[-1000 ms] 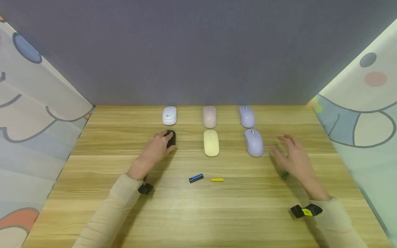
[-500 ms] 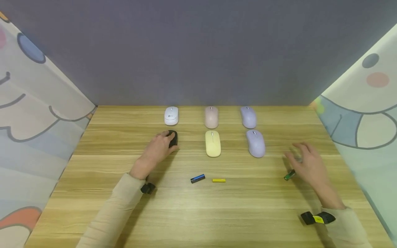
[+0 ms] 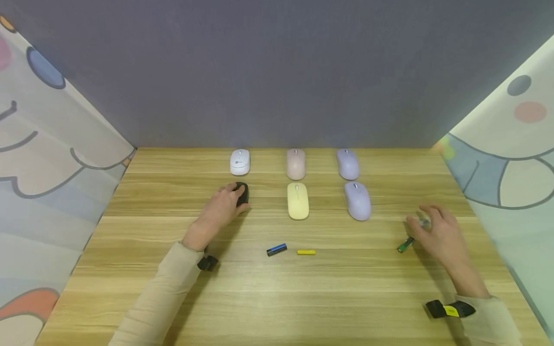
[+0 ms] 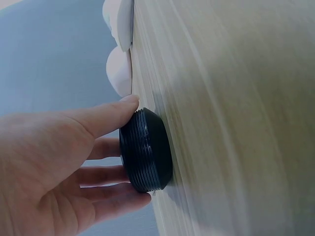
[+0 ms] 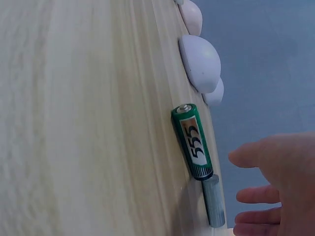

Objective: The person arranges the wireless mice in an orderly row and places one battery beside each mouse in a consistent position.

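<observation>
Left hand (image 3: 218,209): thumb and fingers curled round a black mouse (image 3: 244,193), nearer the person than the white mouse (image 3: 240,162) on the wooden table (image 3: 346,298). Right hand (image 3: 443,235): thumb and fingers apart, near a green battery (image 5: 192,142) and grey battery (image 5: 214,201), roughly in line on the table; contact between them unclear. Left wrist view only: the mouse's ribbed side. Right wrist view only: the green battery's "555" label.

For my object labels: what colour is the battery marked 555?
The 555 battery is mostly green; the right wrist view shows it best.
</observation>
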Tool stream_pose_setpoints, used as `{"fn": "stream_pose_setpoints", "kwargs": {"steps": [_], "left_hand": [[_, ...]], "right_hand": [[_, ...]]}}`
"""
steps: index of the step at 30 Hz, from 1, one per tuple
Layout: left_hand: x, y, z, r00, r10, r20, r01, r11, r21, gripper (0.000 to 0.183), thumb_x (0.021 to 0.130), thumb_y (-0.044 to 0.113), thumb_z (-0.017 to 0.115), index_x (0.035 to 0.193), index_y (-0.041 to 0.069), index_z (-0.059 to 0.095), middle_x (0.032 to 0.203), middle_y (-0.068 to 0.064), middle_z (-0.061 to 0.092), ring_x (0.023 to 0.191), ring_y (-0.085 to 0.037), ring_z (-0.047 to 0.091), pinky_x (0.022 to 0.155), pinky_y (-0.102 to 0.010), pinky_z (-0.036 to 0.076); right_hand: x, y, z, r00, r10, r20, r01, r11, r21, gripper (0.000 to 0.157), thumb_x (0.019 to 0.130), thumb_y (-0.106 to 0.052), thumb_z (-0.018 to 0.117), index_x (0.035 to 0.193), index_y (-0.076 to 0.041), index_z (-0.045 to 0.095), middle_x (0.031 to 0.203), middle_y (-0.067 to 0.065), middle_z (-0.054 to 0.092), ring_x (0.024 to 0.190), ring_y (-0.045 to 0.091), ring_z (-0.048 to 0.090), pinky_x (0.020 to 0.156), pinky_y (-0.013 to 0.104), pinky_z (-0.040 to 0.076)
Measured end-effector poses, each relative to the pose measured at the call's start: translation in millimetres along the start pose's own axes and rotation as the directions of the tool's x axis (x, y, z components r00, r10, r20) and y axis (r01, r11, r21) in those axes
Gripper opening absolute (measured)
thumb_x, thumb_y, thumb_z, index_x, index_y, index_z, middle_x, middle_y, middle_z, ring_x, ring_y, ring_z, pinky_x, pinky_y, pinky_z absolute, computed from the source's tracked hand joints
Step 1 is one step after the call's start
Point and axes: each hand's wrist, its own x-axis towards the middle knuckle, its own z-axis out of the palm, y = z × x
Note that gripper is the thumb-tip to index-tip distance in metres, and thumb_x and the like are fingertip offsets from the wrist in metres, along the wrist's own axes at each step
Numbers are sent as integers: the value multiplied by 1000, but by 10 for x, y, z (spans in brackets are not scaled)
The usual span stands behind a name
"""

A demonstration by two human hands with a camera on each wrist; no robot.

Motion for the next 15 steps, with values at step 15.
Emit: {"fn": "stream_pose_setpoints", "kwargs": {"steps": [15], "left_hand": [[9,-10,26,1000,8,-14,-8,1000,24,64,100,37,69,147,-3,53,147,-35,50,128,-51,57,102,-57,53]], "right_hand": [[-3,128,41,999,33,29,-33,999,-5,62,104,-38,60,134,15,51,133,44,45,121,64,40,95,76,38]]}}
